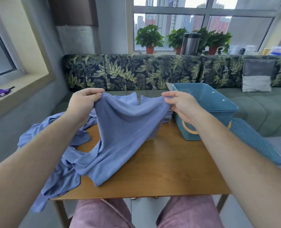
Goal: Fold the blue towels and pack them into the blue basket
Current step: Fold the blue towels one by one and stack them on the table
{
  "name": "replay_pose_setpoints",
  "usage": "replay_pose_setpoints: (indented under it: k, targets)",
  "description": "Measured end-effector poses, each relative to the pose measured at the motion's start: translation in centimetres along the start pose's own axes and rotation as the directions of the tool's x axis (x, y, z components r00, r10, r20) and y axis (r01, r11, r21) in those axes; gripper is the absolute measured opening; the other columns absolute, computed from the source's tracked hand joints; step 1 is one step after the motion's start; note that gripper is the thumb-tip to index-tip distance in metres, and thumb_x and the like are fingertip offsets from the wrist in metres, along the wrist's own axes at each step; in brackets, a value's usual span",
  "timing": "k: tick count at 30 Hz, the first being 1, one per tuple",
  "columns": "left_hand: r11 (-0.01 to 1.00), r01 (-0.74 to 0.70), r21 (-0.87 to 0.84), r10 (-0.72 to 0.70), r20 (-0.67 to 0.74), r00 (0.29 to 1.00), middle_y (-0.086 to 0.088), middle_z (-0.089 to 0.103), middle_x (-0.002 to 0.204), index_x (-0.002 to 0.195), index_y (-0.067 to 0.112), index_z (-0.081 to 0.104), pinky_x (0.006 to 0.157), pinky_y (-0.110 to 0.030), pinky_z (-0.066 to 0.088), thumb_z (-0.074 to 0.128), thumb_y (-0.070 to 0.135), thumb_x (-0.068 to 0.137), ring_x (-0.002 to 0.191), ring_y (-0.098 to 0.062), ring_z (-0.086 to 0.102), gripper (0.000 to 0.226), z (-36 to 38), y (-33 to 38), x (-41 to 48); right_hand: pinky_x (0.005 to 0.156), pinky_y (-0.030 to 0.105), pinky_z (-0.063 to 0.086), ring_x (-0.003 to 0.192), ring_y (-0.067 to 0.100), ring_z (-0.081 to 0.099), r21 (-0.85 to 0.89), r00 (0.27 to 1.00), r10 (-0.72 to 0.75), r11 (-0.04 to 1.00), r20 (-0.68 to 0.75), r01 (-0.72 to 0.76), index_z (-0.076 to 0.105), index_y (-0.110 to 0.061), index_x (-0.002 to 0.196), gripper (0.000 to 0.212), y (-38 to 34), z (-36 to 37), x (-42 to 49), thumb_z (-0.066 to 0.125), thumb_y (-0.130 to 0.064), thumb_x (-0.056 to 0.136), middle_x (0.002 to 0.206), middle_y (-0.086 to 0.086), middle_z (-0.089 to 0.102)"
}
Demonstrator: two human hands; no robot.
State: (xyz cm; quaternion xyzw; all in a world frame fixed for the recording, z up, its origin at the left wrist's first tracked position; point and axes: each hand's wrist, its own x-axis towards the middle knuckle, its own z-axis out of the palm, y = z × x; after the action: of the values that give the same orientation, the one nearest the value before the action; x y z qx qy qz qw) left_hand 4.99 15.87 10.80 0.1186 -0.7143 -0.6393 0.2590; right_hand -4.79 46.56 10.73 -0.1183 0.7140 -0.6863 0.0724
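Pinching blue towel aloft, left grip and right grip clamped on it; risking crooked fold from sagging middle, or snagging loose towels left of blue basket.

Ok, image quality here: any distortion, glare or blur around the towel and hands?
Head view: wide-angle bending curves the window frame; the panes are bright, yet the held towel, left hand, right hand and blue basket read evenly lit, slightly soft.
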Motion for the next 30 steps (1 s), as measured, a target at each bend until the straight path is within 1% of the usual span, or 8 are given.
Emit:
replay_pose_setpoints:
  k: [3, 5, 8, 12, 15, 18, 26, 30]
  targets:
    - [0.997, -0.068, -0.037, 0.067, -0.029, 0.997, -0.004, 0.07, 0.088, 0.088, 0.026, 0.079, 0.07, -0.035, 0.049, 0.067, 0.015, 0.093, 0.077, -0.019, 0.056, 0.017, -0.9, 2.9, 0.6, 0.086, 0.046, 0.057, 0.089, 0.028, 0.064, -0.103, 0.988, -0.111, 0.99, -0.106, 0.1, 0.074, -0.019, 0.096, 0.031, -3.6, -1.0, 0.2, 0.052, 0.004, 0.095, 0.113, 0.019, 0.069]
    - [0.992, -0.106, -0.064, 0.1, -0.094, 0.991, 0.001, 0.072, 0.084, 0.088, 0.028, 0.079, 0.07, -0.033, 0.048, 0.068, 0.016, 0.092, 0.072, -0.016, 0.057, 0.016, -1.2, 4.8, 0.5, 0.084, 0.049, 0.058, 0.089, 0.031, 0.063, -0.132, 0.976, -0.157, 0.982, -0.148, 0.138, 0.073, -0.021, 0.095, 0.036, -6.2, -1.6, -0.1, 0.046, 0.004, 0.094, 0.111, 0.018, 0.068]
    - [0.98, -0.174, -0.097, 0.161, -0.133, 0.978, 0.009, 0.073, 0.082, 0.089, 0.027, 0.079, 0.072, -0.026, 0.047, 0.068, 0.014, 0.091, 0.074, -0.009, 0.059, 0.016, -1.3, 7.4, -0.4, 0.069, 0.041, 0.054, 0.082, 0.025, 0.058, -0.148, 0.961, -0.202, 0.973, -0.189, 0.176, 0.072, -0.019, 0.095, 0.04, -9.3, -2.8, -0.7, 0.04, 0.003, 0.087, 0.095, 0.014, 0.065]
    - [0.971, -0.171, -0.167, 0.159, -0.086, 0.984, 0.005, 0.072, 0.085, 0.096, 0.022, 0.078, 0.06, -0.02, 0.042, 0.067, 0.01, 0.091, 0.068, -0.007, 0.057, 0.016, -1.3, 10.1, -2.7, 0.067, 0.039, 0.049, 0.081, 0.026, 0.057, -0.221, 0.942, -0.23, 0.959, -0.245, 0.177, 0.072, -0.022, 0.092, 0.04, -12.0, -4.2, -2.1, 0.036, -0.005, 0.086, 0.095, 0.014, 0.066]
    - [0.955, -0.171, -0.242, 0.171, -0.024, 0.985, -0.002, 0.074, 0.1, 0.104, 0.018, 0.078, 0.071, -0.023, 0.046, 0.067, 0.006, 0.09, 0.081, -0.012, 0.062, 0.022, -1.6, 11.4, -4.8, 0.069, 0.046, 0.057, 0.083, 0.027, 0.059, -0.236, 0.948, -0.228, 0.956, -0.223, 0.174, 0.07, -0.021, 0.099, 0.036, -13.1, -5.4, -3.8, 0.038, -0.007, 0.089, 0.1, 0.013, 0.064]
    - [0.935, -0.144, -0.325, 0.153, 0.002, 0.988, -0.005, 0.074, 0.107, 0.109, 0.015, 0.076, 0.081, -0.025, 0.05, 0.064, -0.001, 0.089, 0.086, -0.014, 0.065, 0.029, -1.5, 11.9, -6.0, 0.058, 0.035, 0.052, 0.075, 0.022, 0.055, -0.205, 0.957, -0.231, 0.959, -0.176, 0.193, 0.069, -0.02, 0.101, 0.028, -13.3, -6.6, -5.0, 0.044, -0.007, 0.1, 0.092, 0.007, 0.059]
    - [0.981, -0.051, -0.185, 0.032, -0.104, 0.994, 0.003, 0.075, 0.086, 0.096, 0.023, 0.078, 0.055, -0.02, 0.052, 0.071, 0.014, 0.089, 0.062, -0.006, 0.065, 0.013, 0.3, 8.2, -3.9, 0.083, 0.037, 0.057, 0.09, 0.02, 0.07, 0.035, 0.998, -0.03, 0.999, -0.051, 0.032, 0.068, -0.005, 0.112, 0.018, -9.8, -6.6, -3.1, 0.065, -0.008, 0.095, 0.108, 0.012, 0.074]
    - [0.998, 0.03, -0.064, -0.037, -0.125, 0.991, 0.002, 0.071, 0.077, 0.101, 0.02, 0.079, 0.08, -0.039, 0.057, 0.078, 0.014, 0.084, 0.057, -0.01, 0.056, 0.019, 0.7, 4.9, -1.0, 0.095, 0.041, 0.056, 0.109, 0.029, 0.068, -0.126, 0.995, -0.024, 0.992, -0.093, 0.012, 0.069, -0.006, 0.119, 0.039, -7.0, -6.2, -0.3, 0.07, 0.009, 0.082, 0.112, 0.014, 0.072]
